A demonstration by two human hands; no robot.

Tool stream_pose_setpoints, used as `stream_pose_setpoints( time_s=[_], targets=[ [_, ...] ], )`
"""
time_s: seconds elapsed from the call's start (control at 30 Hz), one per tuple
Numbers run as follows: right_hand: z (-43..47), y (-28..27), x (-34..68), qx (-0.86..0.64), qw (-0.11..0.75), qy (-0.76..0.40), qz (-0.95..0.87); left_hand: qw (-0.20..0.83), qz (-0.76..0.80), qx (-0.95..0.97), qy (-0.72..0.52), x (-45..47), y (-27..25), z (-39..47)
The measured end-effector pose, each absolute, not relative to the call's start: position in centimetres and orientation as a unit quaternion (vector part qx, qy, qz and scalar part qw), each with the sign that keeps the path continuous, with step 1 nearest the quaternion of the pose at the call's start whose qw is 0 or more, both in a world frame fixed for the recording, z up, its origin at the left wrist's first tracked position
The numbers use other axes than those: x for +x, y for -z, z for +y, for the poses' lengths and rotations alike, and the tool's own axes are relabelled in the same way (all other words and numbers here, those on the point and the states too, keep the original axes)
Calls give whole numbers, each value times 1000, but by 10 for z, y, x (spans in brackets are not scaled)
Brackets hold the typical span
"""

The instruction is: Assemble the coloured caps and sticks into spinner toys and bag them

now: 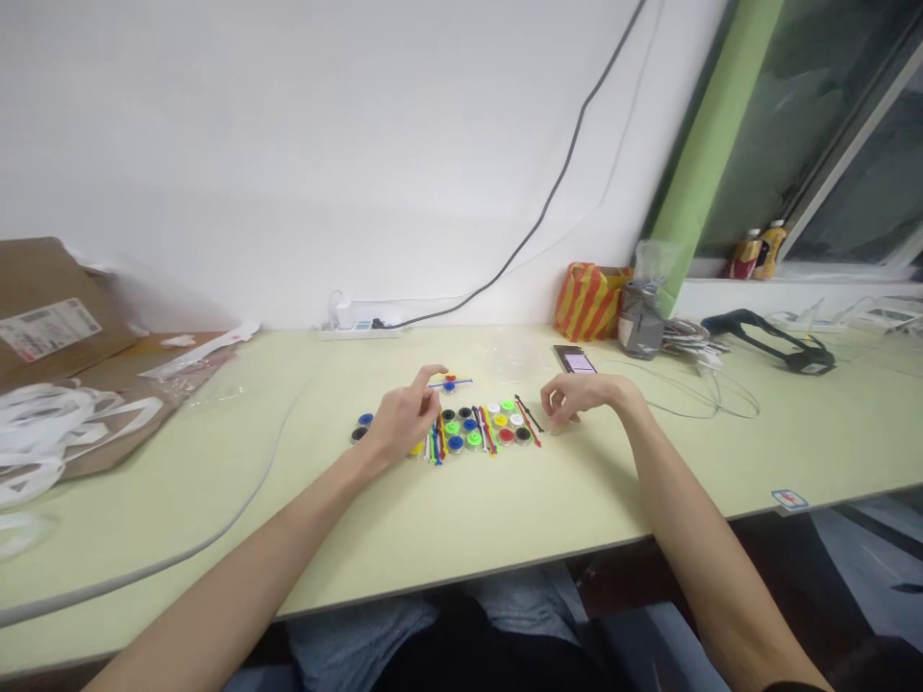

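Note:
Small round pieces with coloured caps [455, 443] and clear bases stand in groups on the table, with thin coloured plastic sticks [485, 431] lying between the groups. Behind them, a blue stick [461, 382] lies across a small stack with a red top and a blue disc. My left hand [408, 418] hovers at the left of the pieces, index finger stretched toward that stack, its other fingers curled. To the right of a black and a red stick [532, 423], my right hand [573, 396] points down at the tabletop, fingertips together; anything between them is too small to make out.
A phone [577, 360] lies behind my right hand. Farther back stand a striped bag [587, 303], a grey wrapped bundle [641, 317] and a black headset-like frame [779, 344]. Cardboard [50, 317] and white strips [64, 423] are at left; a grey cable [216, 533] crosses the table.

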State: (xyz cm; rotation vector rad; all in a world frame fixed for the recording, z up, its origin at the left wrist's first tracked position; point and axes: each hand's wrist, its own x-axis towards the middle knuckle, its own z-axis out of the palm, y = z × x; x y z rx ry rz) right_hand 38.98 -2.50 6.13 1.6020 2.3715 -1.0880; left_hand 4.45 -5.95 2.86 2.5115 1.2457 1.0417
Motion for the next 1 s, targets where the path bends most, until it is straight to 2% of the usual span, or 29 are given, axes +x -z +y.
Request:
stream_pose_setpoints(
  time_s=[0.13, 0.3, 0.43, 0.57, 0.63, 0.9, 1.0],
  targets=[
    [-19, -57, 393, 539, 29, 348, 767, 78, 419, 836, -346, 44, -29, -59],
    [-11, -51, 390, 561, -61, 281, 776, 83, 415, 838, -344, 44, -29, -60],
    [-18, -55, 367, 490, -187, 256, 812, 93, 396, 847, -344, 46, -26, -61],
    [-34, -58, 326, 372, -335, 326, 802, 92, 368, 861, -339, 52, -27, -65],
    [-41, -55, 306, 340, -381, 363, 779, 87, 355, 869, -333, 55, -28, -67],
    [-51, -35, 273, 290, -412, 455, 734, 66, 321, 876, -354, 57, -26, -66],
    [-49, -38, 282, 321, -394, 403, 761, 60, 332, 867, -366, 55, -29, -67]
  ],
)
